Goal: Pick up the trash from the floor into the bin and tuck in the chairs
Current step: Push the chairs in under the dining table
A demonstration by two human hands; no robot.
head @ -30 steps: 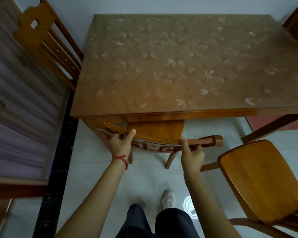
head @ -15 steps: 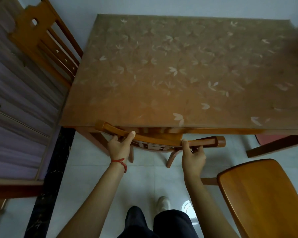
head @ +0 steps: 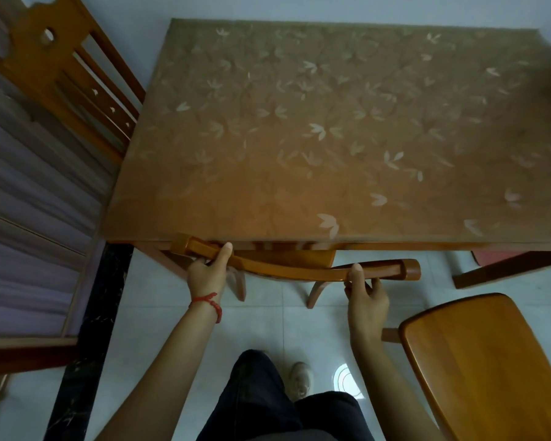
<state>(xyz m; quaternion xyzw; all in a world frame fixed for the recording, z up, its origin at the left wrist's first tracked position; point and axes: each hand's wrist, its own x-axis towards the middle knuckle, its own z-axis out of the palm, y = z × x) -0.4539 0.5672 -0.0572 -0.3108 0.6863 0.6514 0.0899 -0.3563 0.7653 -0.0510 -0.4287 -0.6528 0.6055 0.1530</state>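
Observation:
A wooden chair (head: 287, 269) stands pushed under the near edge of the wooden table (head: 331, 128); only its curved top rail, a strip of seat and two back legs show. My left hand (head: 207, 271), with a red string on the wrist, grips the rail's left end. My right hand (head: 365, 289) grips the rail near its right end, thumb on top. A second wooden chair (head: 477, 361) stands at my right with its seat out from the table. A small round white thing (head: 345, 378) lies on the floor tiles by my shoe.
A third wooden chair (head: 67, 78) stands at the table's left side, against a purple-grey slatted cabinet (head: 23, 198). A black floor strip (head: 86, 329) runs along the cabinet. A table leg (head: 506, 267) and something red (head: 490, 255) lie at the right. My legs fill the bottom centre.
The chair in my hands has slid further under the table; its seat is now almost hidden. My view has moved closer to the table.

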